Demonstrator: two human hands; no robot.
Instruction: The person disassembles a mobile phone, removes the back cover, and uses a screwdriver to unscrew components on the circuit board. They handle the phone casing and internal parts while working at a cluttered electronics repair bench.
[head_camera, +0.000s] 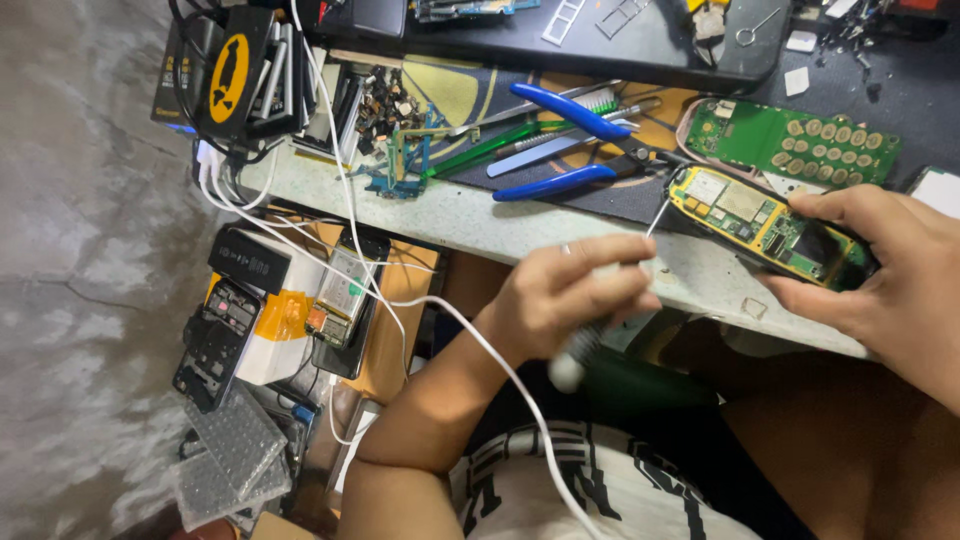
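Observation:
My left hand (570, 290) is closed around a small screwdriver (583, 348); its handle is blurred. The thin shaft points up to the right, with the tip at the left end of an opened phone (770, 228). The phone has a yellow frame and a bare circuit board facing up. My right hand (885, 270) grips it by its right end, just above the edge of the workbench (470, 215).
Blue-handled pliers (565, 112), green tweezers and a green keypad circuit board (790, 140) lie on the bench behind the phone. A white cable (345, 190) runs down across my left arm. Lower left are a white and yellow box (275, 310), opened phones and clear plastic trays (225, 455).

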